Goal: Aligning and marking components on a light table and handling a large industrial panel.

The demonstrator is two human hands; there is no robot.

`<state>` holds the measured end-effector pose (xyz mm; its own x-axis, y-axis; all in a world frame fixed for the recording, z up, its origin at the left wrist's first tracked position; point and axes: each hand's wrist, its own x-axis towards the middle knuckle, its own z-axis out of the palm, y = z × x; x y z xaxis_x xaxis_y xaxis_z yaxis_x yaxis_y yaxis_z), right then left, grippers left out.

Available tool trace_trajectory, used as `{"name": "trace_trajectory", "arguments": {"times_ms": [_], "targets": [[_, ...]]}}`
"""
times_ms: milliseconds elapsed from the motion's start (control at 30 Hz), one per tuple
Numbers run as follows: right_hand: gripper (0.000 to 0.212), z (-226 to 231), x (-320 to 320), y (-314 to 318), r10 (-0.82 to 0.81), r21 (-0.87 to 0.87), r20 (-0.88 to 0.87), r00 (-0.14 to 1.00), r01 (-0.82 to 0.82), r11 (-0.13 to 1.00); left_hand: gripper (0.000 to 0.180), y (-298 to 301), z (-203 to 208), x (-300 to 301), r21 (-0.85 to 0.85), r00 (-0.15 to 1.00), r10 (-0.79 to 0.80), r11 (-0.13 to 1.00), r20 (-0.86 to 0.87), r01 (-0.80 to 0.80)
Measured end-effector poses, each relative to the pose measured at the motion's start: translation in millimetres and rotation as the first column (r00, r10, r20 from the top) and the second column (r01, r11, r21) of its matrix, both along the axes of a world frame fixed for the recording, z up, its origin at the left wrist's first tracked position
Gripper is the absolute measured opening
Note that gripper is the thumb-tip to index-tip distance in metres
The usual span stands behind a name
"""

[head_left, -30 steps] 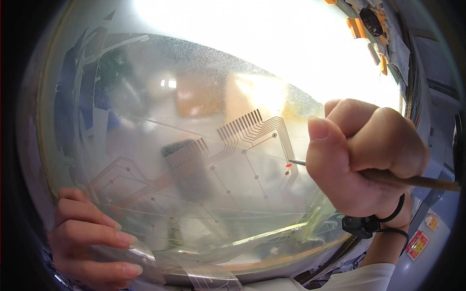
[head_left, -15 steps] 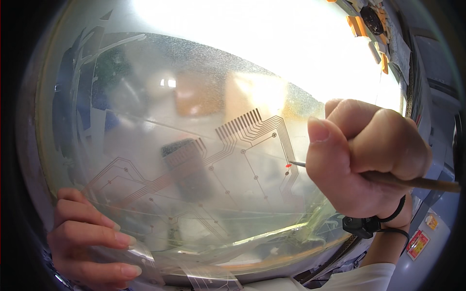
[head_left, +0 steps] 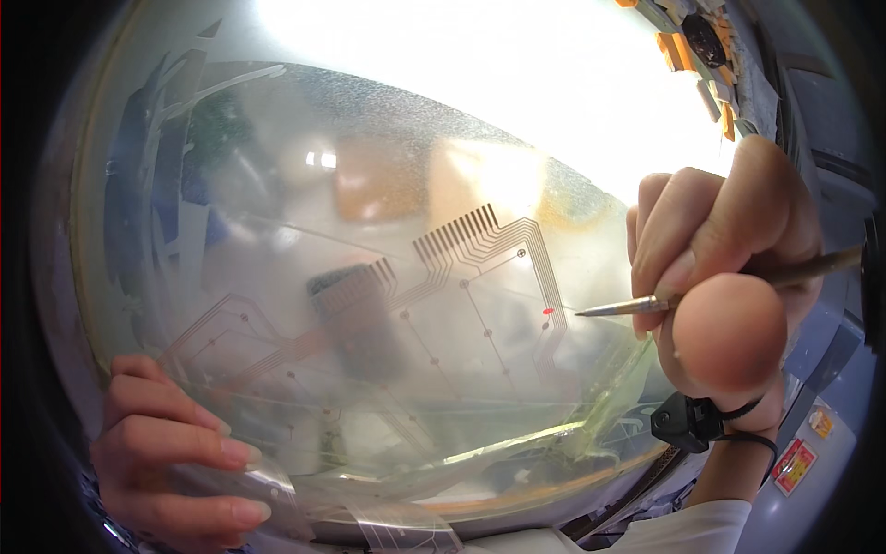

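Note:
A translucent sheet (head_left: 277, 305) bears a printed circuit pattern of thin brown lines and small round pads. In my right hand (head_left: 729, 268) is a fine-tipped paintbrush (head_left: 637, 306), pinched between the fingers. Its tip points left and sits a little right of a red spot (head_left: 547, 312) on the bundle of lines. I cannot tell whether the tip touches the sheet. My left hand (head_left: 175, 452) lies over the sheet's lower left edge, fingers apart and slightly bent, near a clear film strip (head_left: 406, 531). The left thumb is hidden.
Bright light glares across the top. Yellowish tape (head_left: 526, 445) runs along the near side of the sheet. Orange and dark scraps (head_left: 706, 42) lie at the far right. A black device (head_left: 685, 423) is strapped at my right wrist. A red packet (head_left: 794, 464) lies at the lower right.
My right hand has moved right and turned, drawing the paintbrush tip away from the red spot and showing more of the brush. My left hand has hardly moved.

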<state>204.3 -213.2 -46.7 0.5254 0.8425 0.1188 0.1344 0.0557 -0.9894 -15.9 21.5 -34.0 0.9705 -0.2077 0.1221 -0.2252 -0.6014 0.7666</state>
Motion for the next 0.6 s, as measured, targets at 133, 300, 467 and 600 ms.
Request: {"name": "trace_trajectory", "arguments": {"times_ms": [133,300,467,600], "targets": [[0.024,-2,-4,3,-0.024,0.067,0.121,0.992,0.016,0.998,0.013,2,1,0,0.000,1.000,-0.005,1.000,0.014,0.005],[0.027,6,-15,13,-0.165,-0.117,0.249,0.954,0.199,0.973,0.013,0,-2,1,-0.012,1.000,0.008,1.000,0.016,-0.008],[0.029,-8,-24,4,-0.340,-0.055,0.257,0.905,0.365,0.929,0.013,4,4,0,-0.005,0.999,-0.036,0.999,-0.037,0.035],[0.030,0,-12,5,-0.153,-0.109,0.380,0.912,0.209,0.972,0.013,3,1,0,-0.009,0.998,-0.041,0.999,-0.051,0.041]]}}
